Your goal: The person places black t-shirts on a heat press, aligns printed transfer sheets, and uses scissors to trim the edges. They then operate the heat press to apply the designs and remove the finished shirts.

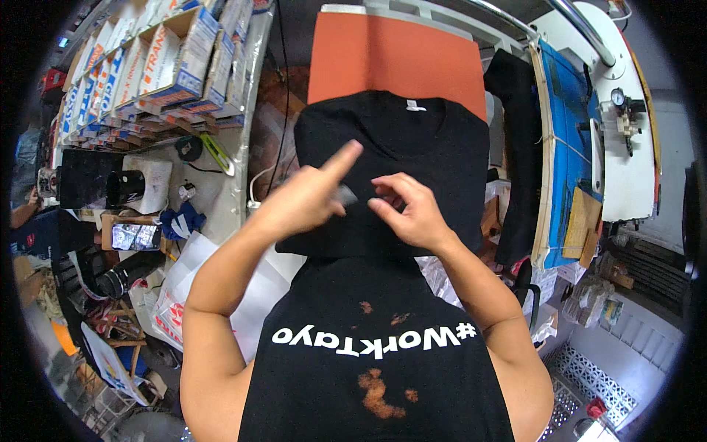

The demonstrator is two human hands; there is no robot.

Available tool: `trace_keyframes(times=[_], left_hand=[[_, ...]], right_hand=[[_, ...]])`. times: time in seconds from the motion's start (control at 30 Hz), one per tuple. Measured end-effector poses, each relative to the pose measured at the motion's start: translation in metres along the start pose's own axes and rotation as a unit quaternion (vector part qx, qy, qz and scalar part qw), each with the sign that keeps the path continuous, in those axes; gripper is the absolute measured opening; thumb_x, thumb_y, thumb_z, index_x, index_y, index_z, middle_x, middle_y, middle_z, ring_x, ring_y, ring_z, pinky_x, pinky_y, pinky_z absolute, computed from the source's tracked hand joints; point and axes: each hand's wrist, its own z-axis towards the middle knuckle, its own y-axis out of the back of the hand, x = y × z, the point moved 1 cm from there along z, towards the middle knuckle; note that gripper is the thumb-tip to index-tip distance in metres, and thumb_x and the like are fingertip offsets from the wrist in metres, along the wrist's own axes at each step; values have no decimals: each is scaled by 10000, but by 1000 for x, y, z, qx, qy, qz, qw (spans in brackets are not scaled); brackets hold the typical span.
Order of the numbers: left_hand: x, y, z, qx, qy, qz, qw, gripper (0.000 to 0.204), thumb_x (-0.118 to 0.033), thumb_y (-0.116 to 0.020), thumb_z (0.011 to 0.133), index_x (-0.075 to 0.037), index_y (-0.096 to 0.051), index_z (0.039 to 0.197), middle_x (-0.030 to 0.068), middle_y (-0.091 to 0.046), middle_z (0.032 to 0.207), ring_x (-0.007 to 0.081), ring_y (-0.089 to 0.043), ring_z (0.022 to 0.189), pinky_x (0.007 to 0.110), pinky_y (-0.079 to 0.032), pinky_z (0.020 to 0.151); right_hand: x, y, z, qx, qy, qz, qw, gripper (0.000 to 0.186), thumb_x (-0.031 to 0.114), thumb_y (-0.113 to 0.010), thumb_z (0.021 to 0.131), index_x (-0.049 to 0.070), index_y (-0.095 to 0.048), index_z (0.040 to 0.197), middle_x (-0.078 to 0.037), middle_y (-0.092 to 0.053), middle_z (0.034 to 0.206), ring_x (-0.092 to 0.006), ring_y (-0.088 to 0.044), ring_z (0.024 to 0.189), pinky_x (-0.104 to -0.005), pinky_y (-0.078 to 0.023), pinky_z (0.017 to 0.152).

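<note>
Beneath the fingers, a black fabric T-shirt [456,166] lies over a flat orange rectangular board [398,55] extending beyond the fingertips. The left hand [303,199] extends its index finger, its hold on a blurred grey scrap [347,195] unclear to me; the right hand's [416,214] thumb and curved fingers stand apart. White-and-blue cardboard cartons [173,62] fill shelving leftward, a blue pale-edged panel [561,132] rightward.
</note>
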Motion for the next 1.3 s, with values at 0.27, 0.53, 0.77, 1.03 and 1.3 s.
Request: trace_keyframes(times=[0.27, 0.53, 0.77, 1.03, 1.3], left_hand=[[-20, -55, 72, -30, -79, -67, 994, 813, -48, -792, 798, -71, -416, 1518, 197, -725, 949, 351, -720, 848, 452, -555, 790], [12, -73, 123, -301, -132, 274, 904, 324, -185, -741, 869, -129, -709, 1187, 84, -631, 1094, 284, -596, 1057, 464, -423, 985], [23, -88, 125, -322, -122, 264, 901, 347, -239, -736, 873, -139, -700, 1204, 77, -611, 1110, 275, -568, 1080, 501, -391, 1033], [24, -86, 125, -320, -112, 246, 908, 372, -236, -742, 864, -144, -697, 1222, 82, -614, 1129, 287, -560, 1098, 501, -390, 1049], [25, -85, 126, -318, -116, 235, 911, 375, -215, -740, 861, -135, -695, 1225, 97, -616, 1127, 314, -561, 1095, 496, -404, 1025]], right_hand=[[-50, 47, 8, -35, -112, 37, 992, 148, 144, -708, 923, 0, -735, 943, -66, -711, 809, -116, -643, 731, -300, -514, 660], [-90, 92, 96, -146, -208, -99, 962, 279, 260, -731, 877, 12, -769, 1000, -183, -747, 894, -314, -735, 839, -391, -562, 797], [-95, 66, 58, -220, 78, -328, 915, 343, 244, -740, 856, 48, -704, 1136, -148, -618, 1161, -348, -578, 1117, -464, -447, 937], [-106, 54, 50, -228, 104, -358, 899, 342, 255, -723, 867, 80, -714, 1160, -126, -615, 1183, -330, -552, 1155, -489, -391, 991], [-106, 54, 51, -226, 99, -352, 903, 339, 251, -724, 865, 84, -712, 1160, -125, -619, 1179, -327, -553, 1159, -487, -390, 989]])
